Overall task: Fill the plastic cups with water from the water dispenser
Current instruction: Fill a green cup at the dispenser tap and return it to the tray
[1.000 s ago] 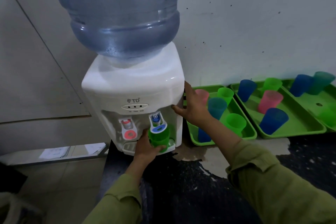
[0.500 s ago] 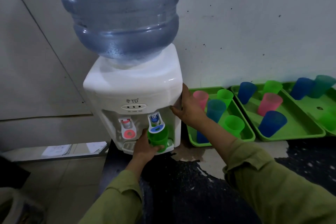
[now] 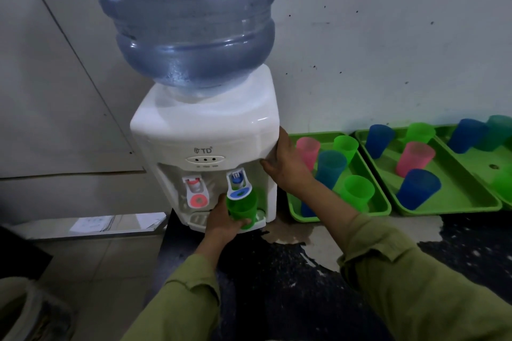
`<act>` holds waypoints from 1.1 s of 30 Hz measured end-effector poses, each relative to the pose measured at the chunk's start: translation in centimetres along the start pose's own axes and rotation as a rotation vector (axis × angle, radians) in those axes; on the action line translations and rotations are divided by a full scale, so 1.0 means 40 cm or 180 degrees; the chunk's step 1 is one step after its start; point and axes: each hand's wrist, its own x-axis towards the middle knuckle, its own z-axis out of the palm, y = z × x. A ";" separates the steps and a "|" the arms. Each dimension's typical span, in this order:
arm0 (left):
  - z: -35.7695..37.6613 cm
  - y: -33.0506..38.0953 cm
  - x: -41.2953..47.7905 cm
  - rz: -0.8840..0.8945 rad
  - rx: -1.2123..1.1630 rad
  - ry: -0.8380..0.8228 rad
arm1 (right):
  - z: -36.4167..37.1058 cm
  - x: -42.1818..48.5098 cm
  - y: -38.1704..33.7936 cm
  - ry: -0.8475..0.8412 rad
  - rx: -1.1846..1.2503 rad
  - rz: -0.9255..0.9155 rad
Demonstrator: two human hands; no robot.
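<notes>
**A:** What are the hands doing?

**B:** The left hand (image 3: 221,225) grips a green cup (image 3: 243,207) and holds its rim against the blue tap (image 3: 238,187), likely to work the lever so water runs in. The right hand (image 3: 285,163) lies flat, fingers straight, on the right side of the dispenser (image 3: 210,130), seemingly bracing it against that push.

**A:** And around them?

**B:** The dispenser stands at the left end of the bench (image 3: 291,271), with the bottle (image 3: 188,22) on top. The trays (image 3: 368,212) along the back edge hold other cups (image 3: 357,192). I cannot tell whether they are filled.

**A:** Any change from a second ago?

**B:** Barely. Both hands and the cup keep their places, and only the view has shifted slightly.
</notes>
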 end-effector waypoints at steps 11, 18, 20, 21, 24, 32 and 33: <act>-0.001 0.001 0.002 -0.0017 0.0014 -0.0015 | -0.003 -0.008 0.005 -0.0017 0.0082 -0.0014; -0.001 0.001 0.001 -0.0030 -0.0031 -0.0057 | 0.015 -0.057 0.020 0.0439 -0.0097 0.0179; -0.001 0.002 0.001 -0.0010 -0.0057 -0.0060 | 0.028 -0.081 0.021 0.0636 -0.0102 0.0228; -0.001 0.002 0.001 -0.0002 -0.0075 -0.0061 | 0.034 -0.092 0.019 0.0724 -0.0079 0.0284; -0.002 0.001 -0.002 0.0042 -0.0089 -0.0067 | 0.045 -0.110 0.006 0.0820 -0.0076 0.0430; -0.001 -0.004 0.003 -0.0007 -0.0166 -0.0098 | 0.057 -0.076 -0.039 -0.0490 -0.0398 0.0617; -0.001 -0.005 0.004 -0.0018 -0.0175 -0.0104 | 0.057 -0.068 -0.044 -0.0603 -0.0396 0.0670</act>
